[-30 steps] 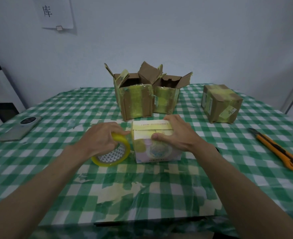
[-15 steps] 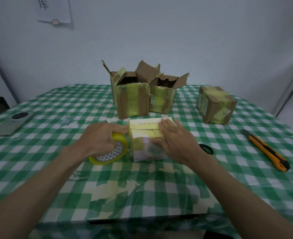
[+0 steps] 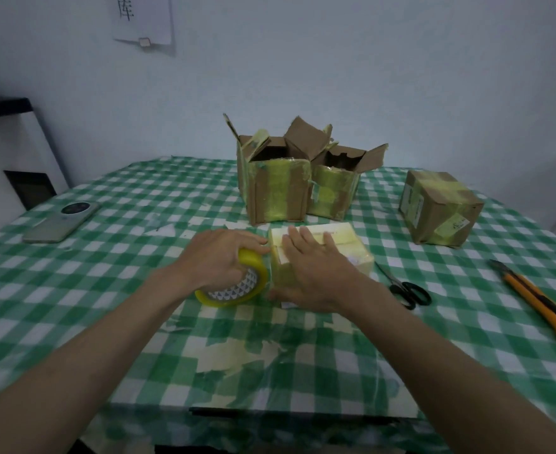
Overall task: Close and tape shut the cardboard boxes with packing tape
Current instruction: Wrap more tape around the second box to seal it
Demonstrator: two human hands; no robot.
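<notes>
A small pale box (image 3: 345,239) wrapped in yellow tape sits at the table's middle. My right hand (image 3: 312,270) lies flat over its top and front, fingers straight, pressing down. My left hand (image 3: 219,257) grips a yellow tape roll (image 3: 237,286) held against the box's left side. Two open cardboard boxes (image 3: 276,188) (image 3: 335,188) stand behind, flaps up. A closed, taped box (image 3: 438,206) sits at the right.
Black scissors (image 3: 404,290) lie just right of the small box. An orange utility knife (image 3: 542,306) lies at the right edge. A phone (image 3: 60,221) rests at the left. The green checked tablecloth (image 3: 139,290) has tape scraps stuck near the front.
My right hand slid from the box's right side across its top and front toward the left. The scissors came into view. My left hand kept its grip on the roll.
</notes>
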